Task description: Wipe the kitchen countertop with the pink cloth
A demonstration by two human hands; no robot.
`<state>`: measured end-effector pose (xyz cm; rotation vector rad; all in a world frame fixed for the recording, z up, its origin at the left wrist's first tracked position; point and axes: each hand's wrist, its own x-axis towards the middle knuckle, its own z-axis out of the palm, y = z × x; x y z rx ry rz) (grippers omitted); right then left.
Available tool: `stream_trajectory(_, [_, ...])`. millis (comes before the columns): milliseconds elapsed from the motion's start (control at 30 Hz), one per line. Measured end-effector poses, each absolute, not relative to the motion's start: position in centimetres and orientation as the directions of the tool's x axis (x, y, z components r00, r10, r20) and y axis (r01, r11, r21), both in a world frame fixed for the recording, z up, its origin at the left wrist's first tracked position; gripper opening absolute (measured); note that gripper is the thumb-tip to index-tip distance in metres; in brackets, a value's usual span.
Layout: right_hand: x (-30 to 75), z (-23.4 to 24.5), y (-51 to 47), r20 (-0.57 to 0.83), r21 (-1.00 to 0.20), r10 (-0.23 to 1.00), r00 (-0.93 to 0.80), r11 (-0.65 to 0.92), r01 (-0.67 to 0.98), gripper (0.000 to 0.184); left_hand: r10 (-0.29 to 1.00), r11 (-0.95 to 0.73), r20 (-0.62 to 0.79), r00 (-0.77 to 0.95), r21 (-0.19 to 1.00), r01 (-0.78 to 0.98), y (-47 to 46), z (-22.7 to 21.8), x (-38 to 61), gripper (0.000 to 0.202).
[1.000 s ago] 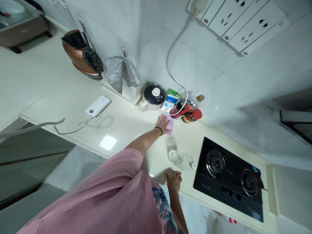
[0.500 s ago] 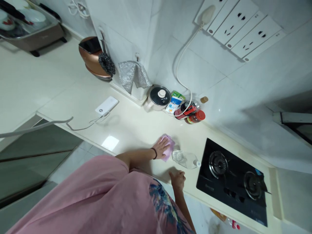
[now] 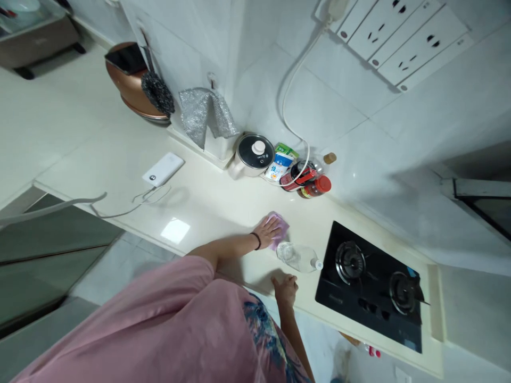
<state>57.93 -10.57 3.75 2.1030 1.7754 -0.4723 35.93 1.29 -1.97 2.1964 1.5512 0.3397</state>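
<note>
My left hand (image 3: 268, 232), with a dark bracelet at the wrist, presses down on a pink-purple cloth (image 3: 281, 226) lying on the cream counter (image 3: 223, 207). Its fingers stretch over the cloth and hold it against the surface. Just right of the cloth, a clear plastic bottle (image 3: 297, 257) with a white cap lies on its side, the cap pointing at the stove. Near the counter's front edge rests my right hand (image 3: 286, 290), its fingers curled in and its thumb out to the side. Nothing shows in it, and it is apart from the bottle.
To the right is a black two-burner gas stove (image 3: 369, 287). Along the wall stand a small lidded electric pot (image 3: 254, 153), a seasoning packet (image 3: 279, 162) and red-capped jars (image 3: 315, 187). A white power bank (image 3: 163, 169) with a cable lies at left. Copper-coloured pans (image 3: 128, 85) lean behind it.
My left hand has slid the cloth a little away from my body, beyond the bottle's base. The camera view has shifted slightly. My right hand stays by the counter edge.
</note>
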Motion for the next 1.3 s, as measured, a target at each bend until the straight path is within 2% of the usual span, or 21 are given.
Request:
stream_trajectory(167, [57.7,3.8,-10.6,-0.459,0.055,0.867,0.193,-0.189,0.98,0.068,0.941,-0.247,-0.08,0.33,0.506,0.827,8.1,-1.5,37.2,0.07])
stream_trajectory(333, [57.8,3.8,-10.7,-0.49,0.062,0.846,0.21,-0.207,0.976,0.073,0.947,-0.181,-0.146,0.285,0.49,0.852,11.2,-1.4,38.4,0.075])
stream_trajectory(467, [58.3,3.2,-10.7,-0.484,0.04,0.848,0.216,-0.225,0.974,0.071,0.946,-0.205,-0.127,0.3,0.48,0.853,9.8,-1.2,37.7,0.078])
stream_trajectory(733, [58.6,3.1,-10.4,-0.475,0.025,0.863,0.175,-0.185,0.982,0.067,0.93,-0.28,-0.085,0.357,0.462,0.841,1.2,-2.1,31.3,0.081])
stream_trajectory(800, [58.6,3.2,-10.3,-0.467,0.021,0.868,0.166,-0.176,0.984,0.064,0.953,-0.214,-0.094,0.289,0.468,0.858,0.2,-2.1,28.5,0.082])
stream_trajectory(900, [58.8,3.1,-10.1,-0.459,0.02,0.875,0.152,-0.16,0.987,0.063,0.985,-0.024,-0.144,0.098,0.446,0.895,0.3,-1.4,23.1,0.08])
stream_trajectory(1000, [58.9,3.0,-10.0,-0.459,0.027,0.878,0.139,-0.143,0.989,0.065,0.976,0.192,-0.163,-0.142,0.352,0.916,1.1,0.1,16.9,0.075])
stream_trajectory(1100, [59.1,2.7,-10.1,-0.455,0.031,0.881,0.133,-0.133,0.991,0.067,0.928,0.372,-0.122,-0.352,0.254,0.893,1.3,1.7,11.0,0.069])
stream_trajectory(1233, [59.4,2.4,-10.1,-0.454,0.016,0.882,0.124,-0.132,0.991,0.063,0.881,0.473,-0.08,-0.467,0.214,0.855,1.0,3.0,6.3,0.046])
stream_trajectory(1300, [59.5,2.3,-10.1,-0.462,0.001,0.88,0.114,-0.128,0.992,0.064,0.864,0.501,-0.067,-0.499,0.208,0.84,0.9,3.3,5.5,0.042])
